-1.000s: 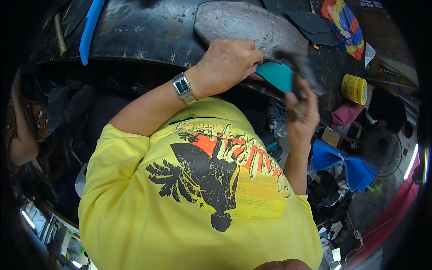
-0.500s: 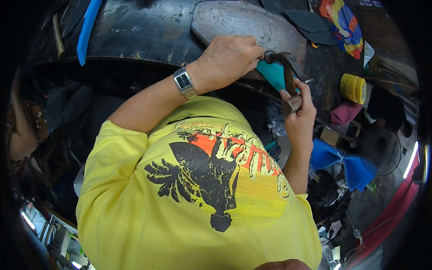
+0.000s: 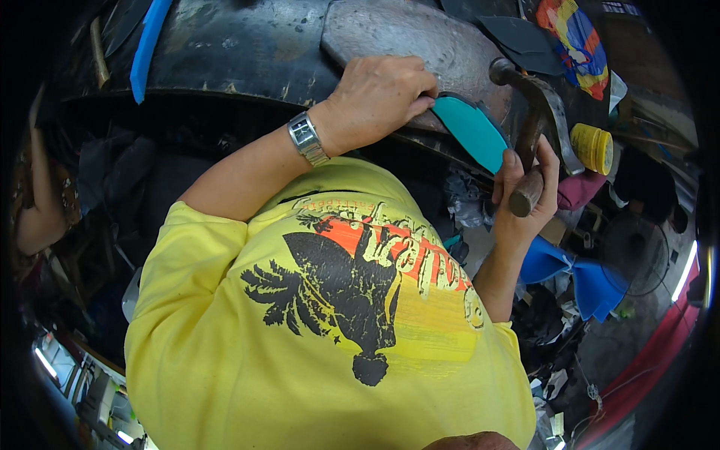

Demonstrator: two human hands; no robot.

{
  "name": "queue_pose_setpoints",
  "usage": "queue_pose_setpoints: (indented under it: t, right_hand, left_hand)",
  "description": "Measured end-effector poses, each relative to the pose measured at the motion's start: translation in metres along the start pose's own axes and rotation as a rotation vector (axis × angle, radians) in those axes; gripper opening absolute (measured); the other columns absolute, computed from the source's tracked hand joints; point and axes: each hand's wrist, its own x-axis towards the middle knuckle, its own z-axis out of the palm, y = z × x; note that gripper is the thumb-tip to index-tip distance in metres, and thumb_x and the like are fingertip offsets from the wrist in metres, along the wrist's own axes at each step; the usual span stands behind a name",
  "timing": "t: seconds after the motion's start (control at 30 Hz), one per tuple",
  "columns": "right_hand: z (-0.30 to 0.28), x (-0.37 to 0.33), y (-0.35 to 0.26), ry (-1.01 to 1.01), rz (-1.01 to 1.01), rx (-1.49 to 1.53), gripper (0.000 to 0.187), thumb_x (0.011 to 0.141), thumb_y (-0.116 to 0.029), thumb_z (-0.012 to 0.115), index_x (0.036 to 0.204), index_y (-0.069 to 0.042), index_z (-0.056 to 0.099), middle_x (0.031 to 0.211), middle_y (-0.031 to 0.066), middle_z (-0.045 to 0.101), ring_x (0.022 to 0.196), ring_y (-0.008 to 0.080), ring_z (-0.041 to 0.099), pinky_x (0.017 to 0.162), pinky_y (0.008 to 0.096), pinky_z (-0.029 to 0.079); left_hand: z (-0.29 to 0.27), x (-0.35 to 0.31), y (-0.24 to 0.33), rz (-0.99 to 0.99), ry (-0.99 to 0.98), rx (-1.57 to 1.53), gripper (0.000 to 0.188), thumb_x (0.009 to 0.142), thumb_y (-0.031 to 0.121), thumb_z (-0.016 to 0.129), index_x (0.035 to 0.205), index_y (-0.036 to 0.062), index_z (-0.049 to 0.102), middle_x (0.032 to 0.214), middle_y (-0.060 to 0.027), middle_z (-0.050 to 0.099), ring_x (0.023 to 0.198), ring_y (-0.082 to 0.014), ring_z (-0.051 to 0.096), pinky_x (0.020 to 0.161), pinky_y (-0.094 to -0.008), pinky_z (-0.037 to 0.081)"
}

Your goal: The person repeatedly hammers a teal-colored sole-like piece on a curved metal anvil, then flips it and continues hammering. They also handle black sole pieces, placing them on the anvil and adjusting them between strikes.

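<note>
1. Nearest is the person's yellow shirt (image 3: 330,315), with a dark print across its front.
2. To the right, near the floor, runs a long red cloth (image 3: 652,367); a little farther lie a blue sheet (image 3: 596,285) pinched in at its middle and, beside it, a round fan (image 3: 636,251).
3. Farther along that right side are a maroon bundle (image 3: 579,193) and, just beyond it, a yellow tub (image 3: 592,148).
4. On the far left, a co-worker's bent arm (image 3: 41,210) shows in dim light.
5. The dark worktable (image 3: 247,64) spans the far side, scuffed and stained, its near edge curving. A blue strip (image 3: 150,49) lies on its left part.
6. On the table's middle sits a broad grey-brown slab (image 3: 420,37); to its right are dark flat pieces (image 3: 521,45) and a multicoloured bag (image 3: 576,45).
7. The right hand (image 3: 526,184) is curled around the wooden handle of a hammer (image 3: 551,105), its thumb close to the teal piece (image 3: 476,133); whether they touch, I cannot tell.
8. The left hand (image 3: 386,90), a watch (image 3: 305,135) on its wrist, pinches the left end of that piece between thumb and bent fingers, at the slab's near edge.
</note>
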Motion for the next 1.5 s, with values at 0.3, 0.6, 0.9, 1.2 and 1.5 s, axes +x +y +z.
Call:
queue_pose_setpoints:
  t: [0.3, 0.6, 0.9, 1.2, 1.5]
  right_hand:
    - [-0.001, 0.007, -0.009, -0.198, 0.093, -0.140, 0.028, 0.092, -0.004, 0.074, 0.118, -0.002, 0.063, 0.088, 0.0042, 0.068, 0.079, 0.0057, 0.055, 0.070, 0.0229, 0.046]
    - [0.011, 0.005, -0.002, -0.297, -0.001, -0.293, 0.026, 0.093, -0.007, 0.072, 0.115, -0.004, 0.058, 0.078, 0.0111, 0.065, 0.069, 0.0096, 0.055, 0.064, 0.0260, 0.046]
    - [0.013, -0.002, 0.010, -0.282, 0.134, -0.200, 0.032, 0.094, -0.013, 0.074, 0.122, -0.004, 0.061, 0.092, 0.0012, 0.063, 0.081, 0.0064, 0.053, 0.073, 0.0220, 0.045]
    - [0.002, 0.002, 0.003, -0.134, 0.092, -0.106, 0.038, 0.091, -0.008, 0.076, 0.127, -0.002, 0.063, 0.086, 0.0009, 0.062, 0.071, 0.0035, 0.052, 0.063, 0.0183, 0.041]
    - [0.004, 0.009, 0.000, -0.295, 0.089, -0.266, 0.028, 0.092, -0.005, 0.072, 0.118, -0.003, 0.060, 0.088, 0.0091, 0.067, 0.081, 0.0080, 0.057, 0.074, 0.0242, 0.048]
  left_hand:
    - [0.003, -0.001, -0.003, 0.041, 0.043, -0.034, 0.011, 0.086, 0.020, 0.074, 0.093, 0.0113, 0.073, 0.088, -0.0042, 0.067, 0.079, -0.0261, 0.068, 0.068, -0.0366, 0.055]
    - [0.002, 0.001, -0.002, 0.033, 0.047, -0.031, 0.013, 0.086, 0.020, 0.075, 0.093, 0.0104, 0.072, 0.089, -0.0044, 0.068, 0.079, -0.0256, 0.069, 0.068, -0.0359, 0.055]
    - [-0.001, -0.007, -0.002, -0.023, 0.098, -0.048, 0.013, 0.083, 0.020, 0.076, 0.089, 0.0103, 0.070, 0.087, -0.0052, 0.067, 0.080, -0.0272, 0.068, 0.070, -0.0387, 0.055]
    - [0.003, 0.004, -0.007, 0.108, 0.125, 0.022, 0.013, 0.082, 0.018, 0.076, 0.091, 0.0106, 0.070, 0.085, -0.0036, 0.065, 0.080, -0.0239, 0.067, 0.069, -0.0358, 0.054]
    - [0.006, 0.009, -0.009, 0.171, 0.126, 0.066, 0.013, 0.082, 0.018, 0.076, 0.090, 0.0107, 0.069, 0.085, -0.0037, 0.063, 0.080, -0.0237, 0.067, 0.071, -0.0358, 0.054]
